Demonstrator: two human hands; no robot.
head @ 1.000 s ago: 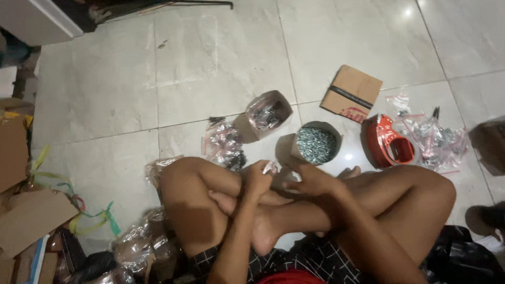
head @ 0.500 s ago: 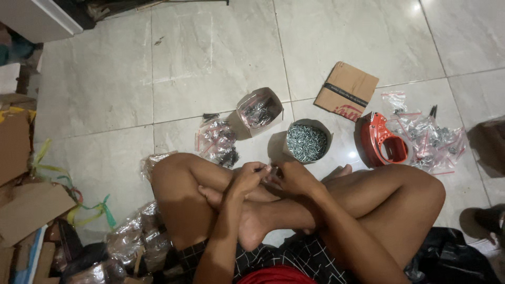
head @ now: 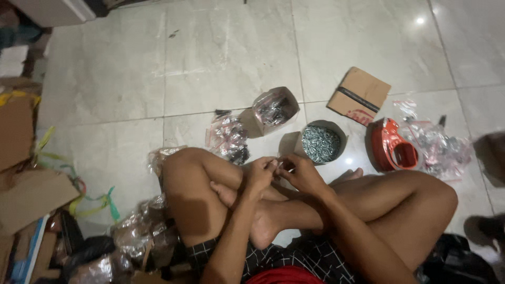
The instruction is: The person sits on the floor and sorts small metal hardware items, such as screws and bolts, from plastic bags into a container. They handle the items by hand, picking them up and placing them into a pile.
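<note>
I sit cross-legged on a tiled floor. My left hand [head: 259, 174] and my right hand [head: 301, 173] meet above my crossed legs, fingertips pinched together on a small part that is too small to make out. Just beyond my hands stands a round tub of small silvery screws [head: 321, 143]. To its left, an open plastic-lined box of dark metal parts [head: 274, 109] and a clear bag of small parts [head: 228, 137] lie on the floor.
A small cardboard box [head: 360, 94] lies beyond the tub. A red plastic tape dispenser [head: 389, 144] and clear bags [head: 441, 147] are at the right. Cardboard pieces [head: 21, 158] and filled plastic bags [head: 131, 236] crowd the left, by my knee.
The view has shifted slightly, so the floor items sit lower and more to the right. My hands stay together over my legs, still working the small part.
</note>
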